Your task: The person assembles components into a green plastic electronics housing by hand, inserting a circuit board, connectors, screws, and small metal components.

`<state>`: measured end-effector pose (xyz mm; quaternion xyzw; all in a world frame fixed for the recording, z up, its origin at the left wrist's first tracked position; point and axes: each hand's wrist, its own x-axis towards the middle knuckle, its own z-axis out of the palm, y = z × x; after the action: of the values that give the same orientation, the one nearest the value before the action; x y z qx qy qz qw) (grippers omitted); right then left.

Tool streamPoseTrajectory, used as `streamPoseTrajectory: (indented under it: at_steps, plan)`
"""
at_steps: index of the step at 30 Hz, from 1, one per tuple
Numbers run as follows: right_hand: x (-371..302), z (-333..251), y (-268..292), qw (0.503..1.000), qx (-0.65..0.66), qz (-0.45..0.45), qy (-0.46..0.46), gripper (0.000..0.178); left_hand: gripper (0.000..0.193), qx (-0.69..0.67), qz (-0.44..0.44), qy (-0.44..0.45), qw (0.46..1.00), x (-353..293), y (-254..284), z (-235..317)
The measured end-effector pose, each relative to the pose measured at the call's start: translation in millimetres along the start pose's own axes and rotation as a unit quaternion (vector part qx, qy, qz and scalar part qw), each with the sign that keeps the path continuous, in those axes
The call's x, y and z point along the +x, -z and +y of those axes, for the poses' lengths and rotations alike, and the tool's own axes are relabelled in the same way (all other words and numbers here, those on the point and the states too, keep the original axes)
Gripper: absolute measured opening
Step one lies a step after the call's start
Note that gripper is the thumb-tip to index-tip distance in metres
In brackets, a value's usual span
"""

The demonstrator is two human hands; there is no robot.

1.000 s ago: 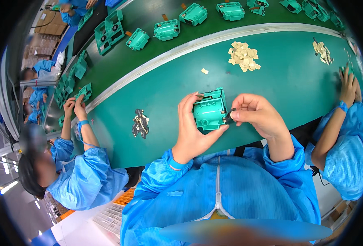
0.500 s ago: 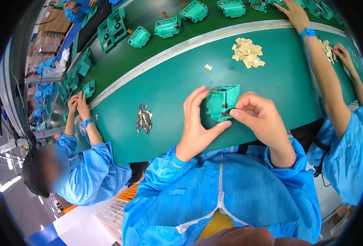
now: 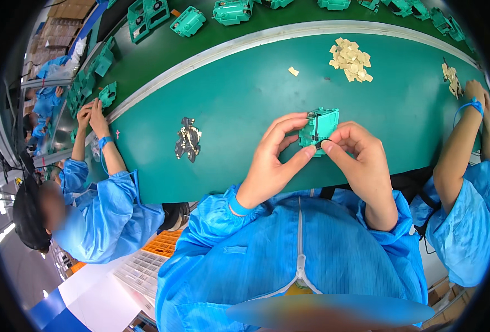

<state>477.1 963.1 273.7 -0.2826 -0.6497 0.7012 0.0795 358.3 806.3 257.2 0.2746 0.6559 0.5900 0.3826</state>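
Observation:
Between my two hands is a teal plastic housing (image 3: 323, 123), held up over the green work surface (image 3: 245, 110). My left hand (image 3: 278, 157) grips its left side, with the thumb at the lower edge. The fingers of my right hand (image 3: 361, 157) are closed at its lower right side. A small black part (image 3: 320, 145) shows between my two thumbs at the housing's lower edge; its exact kind is too small to tell. To the left lies a pile of small black parts with light-coloured ends (image 3: 188, 139). Farther off is a heap of cream-coloured small squares (image 3: 350, 60).
One loose cream square (image 3: 293, 71) lies apart from the heap. Beyond a pale rail (image 3: 212, 51), several teal housings (image 3: 188, 22) stand on a dark green belt. Co-workers sit on both sides, one with hands (image 3: 93, 116) at a housing on the left, another's hand (image 3: 475, 94) near a smaller pile.
My hands and the housing have shifted slightly right, and my left fingers have drawn closer around it. The right co-worker's arm has come back from the belt. The housings on the belt appear farther left.

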Motion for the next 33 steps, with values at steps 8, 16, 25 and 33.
streamPoseTrajectory:
  at_steps: [8, 16, 25, 33]
  plan:
    - [0.0, -3.2, -6.4, 0.998, -0.053, 0.019, 0.029, 0.009, 0.048, -0.01, 0.003, 0.01, 1.0, 0.8, 1.8, -2.3]
    - [0.2, -2.3, -9.7, 0.996, -0.067, 0.017, 0.053, 0.009, 0.053, 0.025, 0.016, 0.0, 1.0, -0.5, 1.8, -3.0]
    - [1.0, -4.7, -12.1, 0.997, -0.064, 0.011, 0.05, 0.009, 0.051, -0.023, 0.021, 0.001, 1.0, 0.1, 2.2, -4.0]
    - [2.1, -5.1, -13.5, 0.996, -0.074, 0.014, 0.04, 0.009, 0.049, -0.035, 0.025, 0.018, 0.999, -0.1, 0.9, 0.6]
